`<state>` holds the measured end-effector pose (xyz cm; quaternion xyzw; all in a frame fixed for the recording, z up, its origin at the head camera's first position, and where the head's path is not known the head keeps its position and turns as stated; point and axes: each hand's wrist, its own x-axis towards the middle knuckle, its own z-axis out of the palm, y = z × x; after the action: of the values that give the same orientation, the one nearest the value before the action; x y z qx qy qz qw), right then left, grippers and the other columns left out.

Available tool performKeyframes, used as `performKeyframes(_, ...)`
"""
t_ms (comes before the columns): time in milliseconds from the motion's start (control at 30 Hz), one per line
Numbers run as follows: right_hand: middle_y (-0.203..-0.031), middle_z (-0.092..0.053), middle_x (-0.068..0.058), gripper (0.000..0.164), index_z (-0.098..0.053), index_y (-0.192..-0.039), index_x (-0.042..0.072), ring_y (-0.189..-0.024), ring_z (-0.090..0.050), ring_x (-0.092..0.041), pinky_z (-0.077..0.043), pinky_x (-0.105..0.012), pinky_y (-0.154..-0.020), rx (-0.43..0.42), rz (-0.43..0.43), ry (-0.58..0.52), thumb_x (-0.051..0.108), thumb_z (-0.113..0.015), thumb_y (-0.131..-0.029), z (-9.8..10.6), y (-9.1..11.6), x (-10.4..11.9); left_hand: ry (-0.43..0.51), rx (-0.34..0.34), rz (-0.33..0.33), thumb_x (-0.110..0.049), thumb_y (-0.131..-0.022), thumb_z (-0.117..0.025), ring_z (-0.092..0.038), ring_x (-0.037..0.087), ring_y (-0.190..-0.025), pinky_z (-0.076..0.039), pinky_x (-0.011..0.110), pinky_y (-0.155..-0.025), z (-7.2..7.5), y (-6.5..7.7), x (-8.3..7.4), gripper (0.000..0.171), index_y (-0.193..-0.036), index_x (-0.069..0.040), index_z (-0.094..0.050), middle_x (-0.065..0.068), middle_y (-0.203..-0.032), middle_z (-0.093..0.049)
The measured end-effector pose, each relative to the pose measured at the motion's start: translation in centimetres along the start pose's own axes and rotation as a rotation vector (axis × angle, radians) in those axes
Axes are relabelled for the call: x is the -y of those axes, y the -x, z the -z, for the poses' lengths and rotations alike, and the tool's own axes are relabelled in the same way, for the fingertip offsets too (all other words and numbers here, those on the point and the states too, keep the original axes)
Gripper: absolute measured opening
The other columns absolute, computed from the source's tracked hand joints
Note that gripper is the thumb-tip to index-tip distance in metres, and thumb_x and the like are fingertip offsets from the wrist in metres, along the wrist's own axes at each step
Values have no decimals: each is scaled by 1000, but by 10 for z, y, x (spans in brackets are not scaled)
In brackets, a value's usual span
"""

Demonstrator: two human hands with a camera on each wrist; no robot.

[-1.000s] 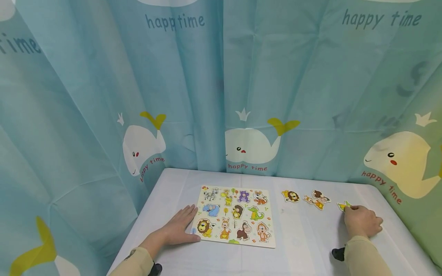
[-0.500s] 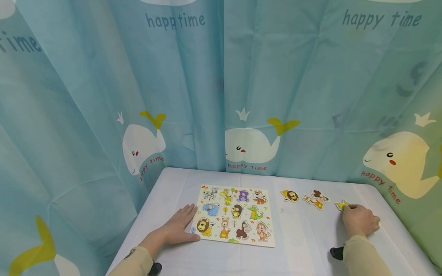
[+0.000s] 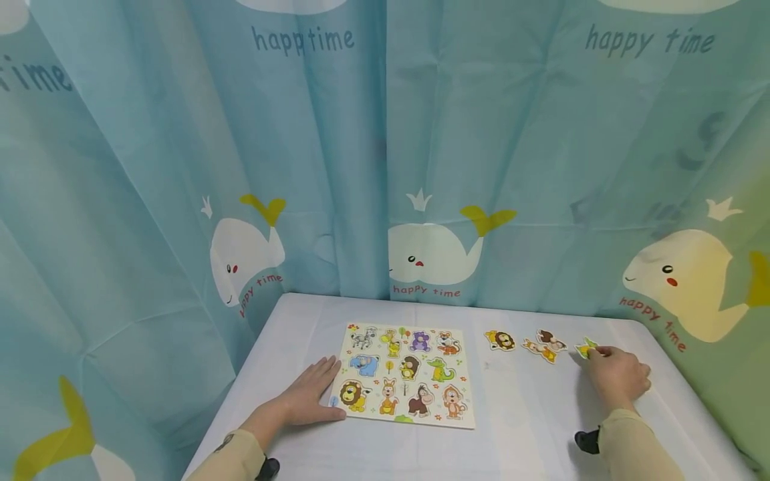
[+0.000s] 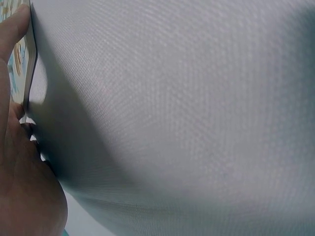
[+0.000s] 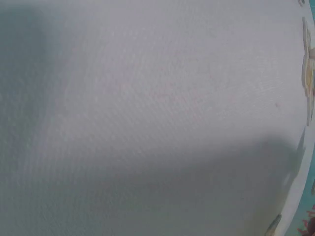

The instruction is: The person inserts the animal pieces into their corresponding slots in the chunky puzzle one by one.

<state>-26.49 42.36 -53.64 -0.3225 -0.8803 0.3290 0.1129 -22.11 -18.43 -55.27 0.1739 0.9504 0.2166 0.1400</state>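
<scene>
An animal puzzle board (image 3: 404, 422) lies flat on the table, printed with rows of cartoon animals. My left hand (image 3: 303, 395) lies beside its left edge, fingers and thumb spread, touching the rim. The left wrist view shows the thumb against the board's pale side (image 4: 30, 64). Toward the right end of the table my right hand (image 3: 619, 376) pinches a small green-and-yellow animal puzzle piece (image 3: 585, 347), partly covered by the fingertips. Left of it, a kangaroo piece (image 3: 539, 350) and a brown animal piece (image 3: 551, 340) overlap, and a lion piece (image 3: 500, 340) lies apart.
A white cloth covers the table (image 3: 511, 414). Behind it hangs a blue curtain (image 3: 337, 167) with whales and lettering. The right wrist view shows mostly shaded cloth (image 5: 162, 98), with piece edges (image 5: 308, 73) at its right border.
My right hand has shifted slightly left and away from me with the green piece. The left hand stays at the board, and the whole view has turned a little.
</scene>
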Motion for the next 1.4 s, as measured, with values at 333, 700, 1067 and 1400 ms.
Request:
performKeyframes(333, -116, -58, -32, 39, -65, -121, -10, -112, -37, -52, -31, -65, -90, 14, 100, 13, 23, -57, -102, 1, 4, 10, -7, -6, 1, -70, -81, -71, -16, 34, -155, -19, 55, -124, 1, 2, -2, 111, -162, -7, -29, 13, -169, -22)
performKeyframes(700, -111, -66, -27, 37, -69, -118, -7, -104, -44, -47, -36, -58, -79, 2, 237, 50, 24, -62, -100, -7, 13, 25, -7, -8, 10, -70, -80, -72, -16, 33, -156, -20, 54, -125, 0, 2, -3, 110, -162, -9, -30, 10, -169, -23)
performKeyframes(1067, -105, -65, -25, 31, -72, -112, -7, -98, -46, -41, -35, -51, -75, 13, 329, 44, 21, -67, -99, -23, 30, 44, 1, -6, -7, -69, -81, -72, -16, 34, -155, -20, 54, -125, 1, 3, -2, 111, -161, -6, -29, 12, -169, -23)
performKeyframes(1400, -106, -64, -24, 28, -75, -109, -5, -98, -48, -41, -38, -52, -75, 29, 438, 14, 20, -71, -96, -32, 49, 60, 7, -5, -29, -67, -82, -72, -17, 35, -155, -20, 55, -124, 2, 4, -2, 110, -161, -3, -29, 14, -168, -23)
